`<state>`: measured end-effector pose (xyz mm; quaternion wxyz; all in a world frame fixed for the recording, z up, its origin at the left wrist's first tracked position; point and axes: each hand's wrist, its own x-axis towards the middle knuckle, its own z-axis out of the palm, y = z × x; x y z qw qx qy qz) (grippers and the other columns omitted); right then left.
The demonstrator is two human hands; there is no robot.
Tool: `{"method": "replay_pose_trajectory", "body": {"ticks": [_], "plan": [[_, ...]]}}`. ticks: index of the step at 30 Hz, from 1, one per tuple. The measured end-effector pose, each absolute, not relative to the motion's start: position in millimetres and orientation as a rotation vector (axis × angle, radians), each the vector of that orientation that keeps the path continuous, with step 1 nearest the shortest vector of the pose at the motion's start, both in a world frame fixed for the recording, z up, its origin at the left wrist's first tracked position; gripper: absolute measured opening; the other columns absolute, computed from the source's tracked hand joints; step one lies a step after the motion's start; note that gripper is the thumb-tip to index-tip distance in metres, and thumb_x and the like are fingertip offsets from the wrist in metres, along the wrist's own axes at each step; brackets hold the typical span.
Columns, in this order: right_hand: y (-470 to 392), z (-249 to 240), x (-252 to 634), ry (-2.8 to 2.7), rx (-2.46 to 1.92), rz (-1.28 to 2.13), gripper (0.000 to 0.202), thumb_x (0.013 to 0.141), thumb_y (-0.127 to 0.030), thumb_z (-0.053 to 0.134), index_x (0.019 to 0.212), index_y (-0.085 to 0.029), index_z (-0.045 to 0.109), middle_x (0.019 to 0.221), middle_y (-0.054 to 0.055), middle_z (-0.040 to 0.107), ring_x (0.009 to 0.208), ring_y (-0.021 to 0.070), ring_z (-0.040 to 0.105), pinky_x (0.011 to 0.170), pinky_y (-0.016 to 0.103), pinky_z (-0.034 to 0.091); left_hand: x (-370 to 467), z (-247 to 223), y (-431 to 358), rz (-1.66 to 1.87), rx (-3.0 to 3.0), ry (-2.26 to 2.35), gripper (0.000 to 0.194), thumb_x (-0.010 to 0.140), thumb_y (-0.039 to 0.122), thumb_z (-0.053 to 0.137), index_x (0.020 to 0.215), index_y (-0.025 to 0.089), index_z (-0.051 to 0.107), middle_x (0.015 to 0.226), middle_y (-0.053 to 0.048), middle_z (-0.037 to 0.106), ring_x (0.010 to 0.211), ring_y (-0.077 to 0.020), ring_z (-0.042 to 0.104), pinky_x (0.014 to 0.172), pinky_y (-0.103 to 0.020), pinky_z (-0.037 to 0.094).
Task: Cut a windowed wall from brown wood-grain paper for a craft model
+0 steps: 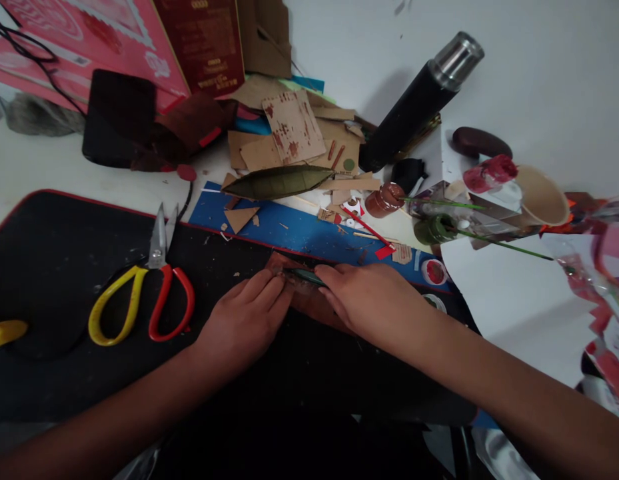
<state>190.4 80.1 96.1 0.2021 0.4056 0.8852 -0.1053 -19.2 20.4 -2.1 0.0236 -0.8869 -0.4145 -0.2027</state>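
A brown painted sheet, probably card (pixel 316 305), lies on the black mat (pixel 299 387) under both hands. My left hand (pixel 252 310) has its fingers drawn together and pressed on the sheet's left end. My right hand (pixel 374 300) is closed around a slim dark-green tool (pixel 306 275), perhaps a craft knife. The tool's dark tip points left and reaches the sheet beside my left fingertips. Whether the tip cuts into the surface, I cannot tell. To the left rest scissors (pixel 158 260) with one yellow and one red handle, blades apart.
Behind the hands lie a green leaf-shaped piece (pixel 279 182) and cardboard scraps (pixel 294 127). A black thermos (pixel 414 110) leans in view at the back right, near paint jars (pixel 384 200) and a paper cup (pixel 544 197). A black phone (pixel 119 117) sits back left.
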Motion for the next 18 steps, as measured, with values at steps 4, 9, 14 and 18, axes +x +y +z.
{"method": "replay_pose_trajectory", "body": {"ticks": [4,9,14,18], "plan": [[78,101,183,2.469,1.090,-0.242,0.017,0.099,-0.014,0.055,0.114,-0.014,0.064,0.088,0.009,0.075,0.069,0.0234,0.071,0.052,0.034,0.029,-20,-1,21,-0.609,-2.760,-1.280,0.025,0.096,0.009,0.056,0.115,0.008,0.072,0.108,-0.015,0.074,0.106,-0.0296,0.068,0.082,-0.039,0.061],[81,111,177,2.411,1.024,-0.217,0.021,0.099,-0.010,0.053,0.117,-0.013,0.063,0.090,0.011,0.076,0.071,0.0241,0.072,0.053,0.032,0.038,-20,1,21,-0.602,-2.761,-1.275,0.025,0.097,0.011,0.056,0.116,0.009,0.072,0.110,-0.015,0.075,0.106,-0.0292,0.068,0.081,-0.038,0.061],[80,113,180,2.422,1.006,-0.201,0.025,0.096,-0.005,0.054,0.118,-0.012,0.063,0.089,0.012,0.076,0.069,0.0233,0.072,0.053,0.031,0.038,-20,1,21,-0.593,-2.764,-1.282,0.027,0.096,0.009,0.057,0.118,0.007,0.071,0.114,-0.015,0.075,0.108,-0.0294,0.068,0.084,-0.039,0.061],[77,111,183,2.423,1.019,-0.204,0.028,0.093,-0.003,0.054,0.118,-0.012,0.063,0.087,0.010,0.074,0.067,0.0228,0.071,0.049,0.031,0.033,-21,0,21,-0.595,-2.780,-1.274,0.027,0.095,0.010,0.058,0.119,0.008,0.071,0.115,-0.015,0.075,0.109,-0.0302,0.068,0.085,-0.040,0.061]]}}
